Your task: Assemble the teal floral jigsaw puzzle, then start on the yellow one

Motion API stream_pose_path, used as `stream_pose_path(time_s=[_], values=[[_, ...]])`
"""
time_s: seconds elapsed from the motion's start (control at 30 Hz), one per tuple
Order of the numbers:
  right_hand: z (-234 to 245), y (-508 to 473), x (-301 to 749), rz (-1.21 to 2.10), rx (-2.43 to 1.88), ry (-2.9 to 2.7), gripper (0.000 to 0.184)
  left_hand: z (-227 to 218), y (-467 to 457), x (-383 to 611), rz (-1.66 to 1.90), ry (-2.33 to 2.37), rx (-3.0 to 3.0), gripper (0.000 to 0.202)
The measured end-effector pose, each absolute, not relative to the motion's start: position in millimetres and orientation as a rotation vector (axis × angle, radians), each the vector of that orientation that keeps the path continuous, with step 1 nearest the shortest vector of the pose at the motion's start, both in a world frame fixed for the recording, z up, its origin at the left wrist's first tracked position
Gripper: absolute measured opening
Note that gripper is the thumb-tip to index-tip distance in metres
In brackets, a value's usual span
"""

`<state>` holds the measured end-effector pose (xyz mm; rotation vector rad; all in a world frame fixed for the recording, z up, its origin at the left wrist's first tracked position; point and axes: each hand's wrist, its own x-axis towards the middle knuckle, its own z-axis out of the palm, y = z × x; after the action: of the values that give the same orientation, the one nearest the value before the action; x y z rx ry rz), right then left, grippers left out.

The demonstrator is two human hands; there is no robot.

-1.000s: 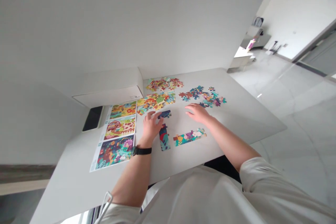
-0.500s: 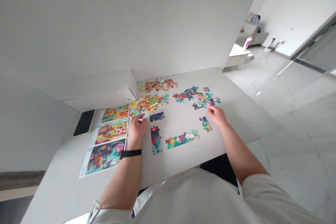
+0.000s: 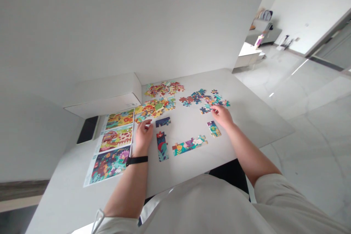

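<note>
My right hand reaches into a pile of dark and teal puzzle pieces, its thumb and fingers drawn together at the pile's near edge. Whatever sits between those fingertips is too small to make out. My left hand, with a black wristband, rests loosely curled, fingers apart and holding nothing. Beside it lie a joined dark blue section and an upright section with a red shape. A longer joined strip with a white rabbit lies nearer me. A short joined section is just below my right hand.
Yellow pieces and red-toned pieces lie in heaps toward the wall. Left of my left hand is a sheet with three printed pictures. A phone and a white box stand farther left on the table.
My right hand has moved slightly left and away from me, its fingertips now farther into the near edge of the dark pile. My left hand stays in place.
</note>
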<state>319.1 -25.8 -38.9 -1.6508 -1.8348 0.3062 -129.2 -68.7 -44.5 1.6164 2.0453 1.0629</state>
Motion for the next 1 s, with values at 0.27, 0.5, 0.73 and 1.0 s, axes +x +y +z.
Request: stream_pose_path(time_s=[0.27, 0.5, 0.73, 1.0], values=[[-11, 40, 239, 0.284, -1.679, -2.190, 0.023, -42, -69, -126, 1.036, 2.039, 1.624, 0.033], [-23, 76, 188, 0.173, -1.789, -2.352, 0.027, -44, -69, -126, 1.102, 1.979, 1.587, 0.035], [-32, 45, 185, 0.307, -1.664, -2.373, 0.026, -46, -68, -124, 1.126, 1.963, 1.600, 0.033], [-34, -16, 195, 0.660, -1.392, -2.111, 0.018, -40, -77, -121, 1.349, 1.907, 1.548, 0.029]])
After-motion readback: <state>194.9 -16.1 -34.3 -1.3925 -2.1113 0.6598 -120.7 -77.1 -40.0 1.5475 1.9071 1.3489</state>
